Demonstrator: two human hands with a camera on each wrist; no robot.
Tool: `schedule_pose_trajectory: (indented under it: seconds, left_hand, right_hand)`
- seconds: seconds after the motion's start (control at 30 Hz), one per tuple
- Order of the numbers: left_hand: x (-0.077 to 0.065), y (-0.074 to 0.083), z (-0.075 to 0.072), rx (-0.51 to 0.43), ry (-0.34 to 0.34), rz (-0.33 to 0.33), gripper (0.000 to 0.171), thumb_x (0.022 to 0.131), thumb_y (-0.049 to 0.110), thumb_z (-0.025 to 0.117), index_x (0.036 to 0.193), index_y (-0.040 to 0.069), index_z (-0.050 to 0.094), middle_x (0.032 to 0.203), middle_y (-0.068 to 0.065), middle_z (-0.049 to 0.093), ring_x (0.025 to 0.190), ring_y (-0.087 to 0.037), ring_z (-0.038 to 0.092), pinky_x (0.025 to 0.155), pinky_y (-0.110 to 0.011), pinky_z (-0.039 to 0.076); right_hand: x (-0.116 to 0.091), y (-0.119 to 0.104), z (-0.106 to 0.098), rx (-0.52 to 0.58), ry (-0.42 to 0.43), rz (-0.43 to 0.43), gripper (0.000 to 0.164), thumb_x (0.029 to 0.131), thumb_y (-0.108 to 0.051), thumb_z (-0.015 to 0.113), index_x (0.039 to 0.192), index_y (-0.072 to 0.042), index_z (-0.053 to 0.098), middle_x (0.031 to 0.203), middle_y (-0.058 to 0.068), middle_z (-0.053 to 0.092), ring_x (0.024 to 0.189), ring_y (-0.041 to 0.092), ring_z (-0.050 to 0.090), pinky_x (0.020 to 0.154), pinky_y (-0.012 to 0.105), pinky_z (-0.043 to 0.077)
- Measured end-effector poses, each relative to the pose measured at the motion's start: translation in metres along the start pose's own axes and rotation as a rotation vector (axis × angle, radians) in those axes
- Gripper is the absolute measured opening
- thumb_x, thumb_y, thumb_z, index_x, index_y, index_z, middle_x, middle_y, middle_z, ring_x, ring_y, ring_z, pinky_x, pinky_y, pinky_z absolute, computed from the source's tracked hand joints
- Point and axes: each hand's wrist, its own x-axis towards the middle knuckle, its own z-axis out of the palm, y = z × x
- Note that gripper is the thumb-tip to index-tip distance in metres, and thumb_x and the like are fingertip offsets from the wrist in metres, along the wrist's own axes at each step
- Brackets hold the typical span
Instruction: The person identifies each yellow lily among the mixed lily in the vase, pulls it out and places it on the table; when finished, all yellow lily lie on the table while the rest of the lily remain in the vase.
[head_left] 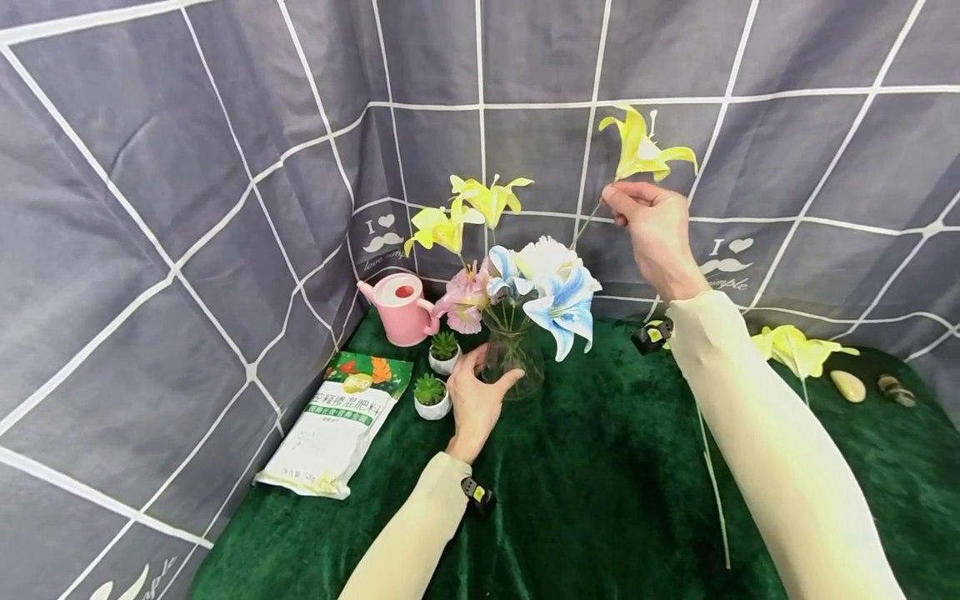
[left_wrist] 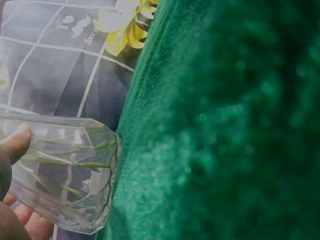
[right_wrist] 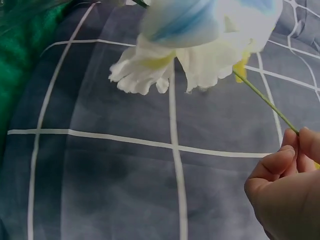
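- the yellow lily point(head_left: 645, 152) is raised at the upper right of the frame, its stem slanting down and left until the white flower point(head_left: 551, 258) hides it; whether its lower end is inside the vase mouth cannot be told.
- the right hand point(head_left: 657, 233) pinches that stem just below the bloom, thumb against fingers. a hold lower down would probably steer the tip better; failing that, lower it slowly along the stem's own slant.
- the glass vase point(head_left: 517, 382) stands on the green cloth point(head_left: 600, 467) near the middle of the frame, stem ends showing through its wall in the left wrist view.
- the left hand point(head_left: 477, 400) holds the vase around its left side, thumb across the front; that steadying seems worth keeping while the stem goes in.
- the bouquet crowds the mouth: blue-and-white lily point(head_left: 562, 307) at right, pink flowers point(head_left: 463, 300) at left, two upright yellow lilies point(head_left: 491, 200) above. seek a gap behind the white flower and avoid dragging its petals.
- the two potted succulents point(head_left: 432, 395) sit just beside the left hand, so sliding the vase leftward could knock them.
- further out, a loose yellow lily point(head_left: 801, 350) lies at the right, the pink watering can point(head_left: 401, 315) stands left of centre, and the white-and-green bag point(head_left: 330, 427) lies at the lower left.
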Motion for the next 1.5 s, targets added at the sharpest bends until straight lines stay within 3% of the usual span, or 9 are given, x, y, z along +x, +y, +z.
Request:
schedule_pose_trajectory:
  seconds: [0.37, 0.53, 0.63, 1.07, 1.5]
  left_hand:
    - [-0.001, 0.001, -0.001, -0.018, 0.000, -0.006, 0.063, 0.070, 0.036, 0.092, 0.126, 0.020, 0.069, 0.122, -0.004, 0.071, 0.107, -0.024, 0.068, 0.093, -0.046, 0.056]
    - [-0.002, 0.002, -0.001, -0.023, -0.003, -0.005, 0.063, 0.070, 0.035, 0.092, 0.127, 0.021, 0.069, 0.123, -0.003, 0.070, 0.107, -0.024, 0.067, 0.093, -0.045, 0.056]
    - [-0.001, 0.002, -0.002, -0.024, 0.001, 0.000, 0.063, 0.070, 0.035, 0.093, 0.126, 0.021, 0.069, 0.123, -0.003, 0.070, 0.107, -0.024, 0.068, 0.093, -0.044, 0.056]
    - [-0.001, 0.001, -0.001, -0.009, 0.005, 0.001, 0.062, 0.069, 0.035, 0.093, 0.124, 0.019, 0.070, 0.121, -0.005, 0.072, 0.105, -0.025, 0.069, 0.092, -0.045, 0.056]
    - [0.001, 0.000, -0.001, -0.023, 0.009, 0.005, 0.061, 0.070, 0.036, 0.092, 0.123, 0.016, 0.071, 0.120, -0.007, 0.073, 0.106, -0.025, 0.069, 0.093, -0.045, 0.057]
  right_hand:
    - [-0.004, 0.023, 0.005, -0.159, 0.007, 0.082, 0.009, 0.087, -0.016, 0.079, 0.094, -0.011, 0.079, 0.071, -0.014, 0.073, 0.065, 0.005, 0.061, 0.066, 0.018, 0.050]
    - [-0.004, 0.021, 0.001, -0.062, -0.006, 0.057, 0.002, 0.090, -0.011, 0.076, 0.089, -0.010, 0.077, 0.073, -0.009, 0.076, 0.065, 0.006, 0.063, 0.064, 0.018, 0.051]
    - [-0.005, 0.018, -0.003, 0.007, 0.001, 0.030, 0.006, 0.089, -0.007, 0.075, 0.085, -0.010, 0.076, 0.073, -0.006, 0.076, 0.061, 0.006, 0.062, 0.061, 0.018, 0.051]
    - [-0.006, 0.006, -0.024, 0.287, 0.101, 0.010, 0.005, 0.083, 0.000, 0.079, 0.081, -0.001, 0.075, 0.070, 0.004, 0.075, 0.056, 0.011, 0.061, 0.055, 0.018, 0.051]
    - [-0.008, -0.018, -0.062, 0.521, 0.144, -0.009, 0.007, 0.080, 0.010, 0.078, 0.084, 0.009, 0.073, 0.072, 0.014, 0.074, 0.055, 0.016, 0.060, 0.053, 0.021, 0.051]
